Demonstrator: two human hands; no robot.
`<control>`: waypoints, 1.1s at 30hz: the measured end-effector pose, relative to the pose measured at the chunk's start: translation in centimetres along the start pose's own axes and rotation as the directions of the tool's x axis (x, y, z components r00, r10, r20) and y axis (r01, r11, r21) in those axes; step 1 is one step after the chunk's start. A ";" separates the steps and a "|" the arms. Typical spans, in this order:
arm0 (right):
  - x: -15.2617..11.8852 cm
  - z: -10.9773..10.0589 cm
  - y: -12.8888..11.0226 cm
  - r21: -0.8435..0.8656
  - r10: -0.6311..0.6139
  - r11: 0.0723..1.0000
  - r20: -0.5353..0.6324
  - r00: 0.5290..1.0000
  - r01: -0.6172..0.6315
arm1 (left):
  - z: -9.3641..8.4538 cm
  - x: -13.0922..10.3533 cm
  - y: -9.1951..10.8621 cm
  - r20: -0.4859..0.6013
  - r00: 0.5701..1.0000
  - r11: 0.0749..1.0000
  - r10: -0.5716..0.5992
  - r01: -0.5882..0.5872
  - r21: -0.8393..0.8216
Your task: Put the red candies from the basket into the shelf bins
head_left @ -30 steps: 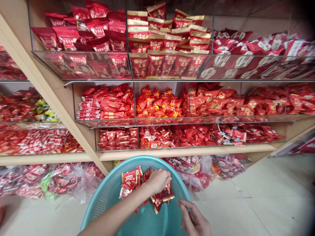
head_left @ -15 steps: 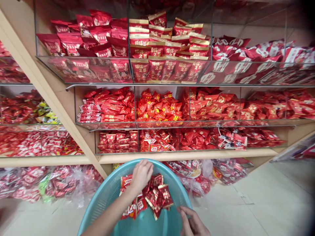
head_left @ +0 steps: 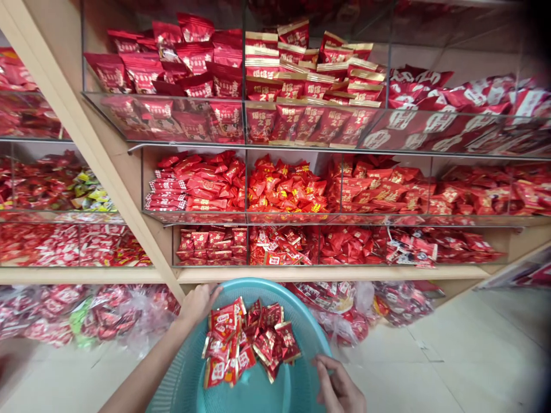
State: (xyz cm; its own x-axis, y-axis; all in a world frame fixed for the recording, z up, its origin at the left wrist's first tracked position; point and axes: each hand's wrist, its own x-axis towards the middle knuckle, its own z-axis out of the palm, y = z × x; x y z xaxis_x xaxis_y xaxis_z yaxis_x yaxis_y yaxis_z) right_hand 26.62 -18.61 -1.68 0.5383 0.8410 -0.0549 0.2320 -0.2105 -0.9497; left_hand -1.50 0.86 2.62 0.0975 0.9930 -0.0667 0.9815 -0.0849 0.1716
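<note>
A teal plastic basket [head_left: 310, 321] stands at the bottom centre, with red and gold candy packets [head_left: 241, 341] lying inside it. At the basket's upper left rim is my left hand [head_left: 198, 303], its fingers bent over the edge and closed on it. My right hand [head_left: 340, 383] is at the right rim, fingers curled, thumb and forefinger round the edge. Neither hand touches a packet.
Wooden shelves with clear dividers [head_left: 301, 274] rise in front, filled with red candy packets. Plastic bags of packets [head_left: 344, 310] lie on the tiled floor [head_left: 465, 350] under the lowest shelf, left and right of the basket.
My left hand has moved left, from above the packets to the basket's rim, uncovering the packets on the left. My right hand stays at the right rim. The view has shifted slightly.
</note>
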 end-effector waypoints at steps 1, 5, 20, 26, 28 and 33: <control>0.1 0.2 0.2 0.021 -0.002 1.000 0.011 1.000 0.002 | -0.2 0.2 -0.2 0.003 1.000 1.000 0.003 -0.003 0.018; 0.0 1.4 1.0 0.045 0.011 0.999 0.056 0.998 -0.013 | -1.1 0.8 -0.1 -0.020 0.999 0.998 0.031 -0.030 0.048; 11.3 0.4 -7.0 -0.244 -0.473 0.809 0.273 0.838 0.535 | 0.3 1.4 2.2 -0.091 0.994 0.996 0.053 -0.046 0.072; 18.7 5.0 -11.7 -0.507 -0.559 0.601 0.286 0.778 0.618 | 0.3 1.2 1.9 -0.099 0.995 0.999 0.030 -0.025 0.047; 20.3 5.9 -11.7 -0.484 -0.532 0.637 0.287 0.796 0.600 | 0.4 1.2 1.7 -0.104 0.994 0.999 0.037 -0.034 0.037; 23.3 6.6 -10.6 -0.164 -0.494 0.828 0.239 0.836 0.536 | 0.3 1.3 1.5 -0.099 0.994 0.999 0.041 -0.039 0.020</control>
State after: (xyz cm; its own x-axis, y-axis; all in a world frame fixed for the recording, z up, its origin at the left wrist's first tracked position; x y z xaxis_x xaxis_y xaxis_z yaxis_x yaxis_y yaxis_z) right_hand 31.37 6.55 5.03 0.1417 0.9261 0.3498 0.6133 0.1952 -0.7653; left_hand 0.18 2.01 2.50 0.1212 0.9919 0.0379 0.9800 -0.1257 0.1543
